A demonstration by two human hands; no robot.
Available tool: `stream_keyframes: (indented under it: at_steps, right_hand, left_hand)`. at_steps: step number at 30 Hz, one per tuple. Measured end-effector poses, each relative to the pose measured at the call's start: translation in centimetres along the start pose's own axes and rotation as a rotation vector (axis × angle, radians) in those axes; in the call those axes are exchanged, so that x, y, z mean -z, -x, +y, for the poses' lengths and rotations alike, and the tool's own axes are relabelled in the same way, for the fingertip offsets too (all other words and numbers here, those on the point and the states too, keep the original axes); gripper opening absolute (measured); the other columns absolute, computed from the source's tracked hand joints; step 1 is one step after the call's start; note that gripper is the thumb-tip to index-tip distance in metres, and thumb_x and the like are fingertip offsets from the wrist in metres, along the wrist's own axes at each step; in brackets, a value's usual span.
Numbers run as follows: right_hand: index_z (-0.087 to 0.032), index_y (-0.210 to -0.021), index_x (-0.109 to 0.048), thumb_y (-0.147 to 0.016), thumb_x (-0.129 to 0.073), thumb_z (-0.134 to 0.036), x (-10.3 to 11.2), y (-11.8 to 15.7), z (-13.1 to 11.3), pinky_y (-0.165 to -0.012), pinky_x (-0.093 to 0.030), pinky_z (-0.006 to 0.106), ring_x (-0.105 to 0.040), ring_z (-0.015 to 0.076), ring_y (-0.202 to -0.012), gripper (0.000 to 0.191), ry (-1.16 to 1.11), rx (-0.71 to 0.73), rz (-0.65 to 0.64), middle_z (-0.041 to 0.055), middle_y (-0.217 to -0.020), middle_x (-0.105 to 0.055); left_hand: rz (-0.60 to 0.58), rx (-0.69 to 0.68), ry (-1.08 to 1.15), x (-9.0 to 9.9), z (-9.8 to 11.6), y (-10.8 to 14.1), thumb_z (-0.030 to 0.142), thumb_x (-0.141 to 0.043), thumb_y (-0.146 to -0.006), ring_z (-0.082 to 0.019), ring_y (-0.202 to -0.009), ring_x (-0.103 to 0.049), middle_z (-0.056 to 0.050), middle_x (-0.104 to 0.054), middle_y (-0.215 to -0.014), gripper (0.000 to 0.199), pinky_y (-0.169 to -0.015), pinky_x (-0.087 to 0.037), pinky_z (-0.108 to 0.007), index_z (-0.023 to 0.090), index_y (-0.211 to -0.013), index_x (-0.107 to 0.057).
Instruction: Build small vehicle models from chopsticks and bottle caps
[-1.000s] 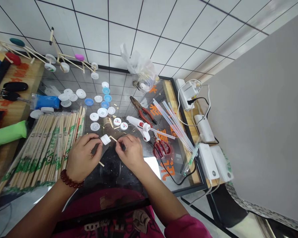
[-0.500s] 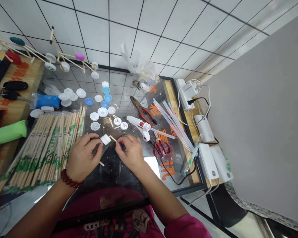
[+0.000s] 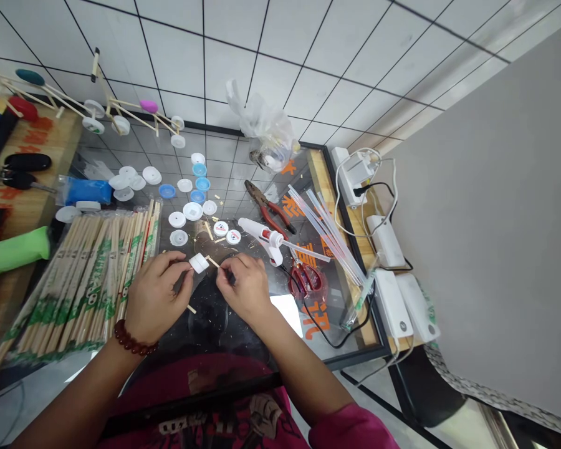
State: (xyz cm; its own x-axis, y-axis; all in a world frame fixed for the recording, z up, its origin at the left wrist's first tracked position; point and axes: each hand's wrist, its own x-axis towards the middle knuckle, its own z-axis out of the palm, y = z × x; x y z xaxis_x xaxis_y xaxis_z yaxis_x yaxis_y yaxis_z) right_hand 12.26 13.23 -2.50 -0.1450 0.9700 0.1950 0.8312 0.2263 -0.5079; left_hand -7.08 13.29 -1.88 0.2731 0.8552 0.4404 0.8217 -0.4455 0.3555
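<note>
Between thumb and fingers, my left hand (image 3: 158, 290) pinches a pair of white bottle caps (image 3: 199, 263) set together. My right hand (image 3: 245, 288) is closed on a short wooden stick (image 3: 212, 261), whose far end meets or lies right beside the caps; I cannot tell if it is joined to them. Another bit of stick (image 3: 191, 308) shows below my left fingers. Just beyond my hands lie two printed white caps (image 3: 221, 229) and stick scraps (image 3: 209, 231). A white glue gun (image 3: 264, 240) with a glue stick in its back rests beyond my right hand.
Wrapped chopsticks (image 3: 91, 280) cover the left side. White and blue caps (image 3: 193, 211) lie further back, near stick models with cap wheels (image 3: 121, 125). Pliers (image 3: 270, 207), red-handled scissors (image 3: 306, 279), clear glue sticks (image 3: 331, 237) and a black cable lie right. Power strips (image 3: 393, 305) line the right edge.
</note>
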Motion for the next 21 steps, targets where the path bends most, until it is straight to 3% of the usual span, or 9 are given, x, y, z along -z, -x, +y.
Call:
stream_keyframes:
  at_steps: [21]
  right_hand:
    - [-0.021,-0.09,-0.065,-0.085,-0.062,-0.022,-0.19,0.48,0.73,-0.081,-0.039,0.035,-0.064,0.02,-0.086,0.006,-0.029,0.026,0.009,0.0028,-0.088,-0.069]
  left_hand:
    - [-0.033,0.072,0.02,0.22,0.21,0.05,0.025,-0.068,-0.084,-0.031,-0.104,-0.067,-0.013,-0.068,-0.109,0.011,-0.093,-0.054,-0.046,0.02,-0.093,-0.07]
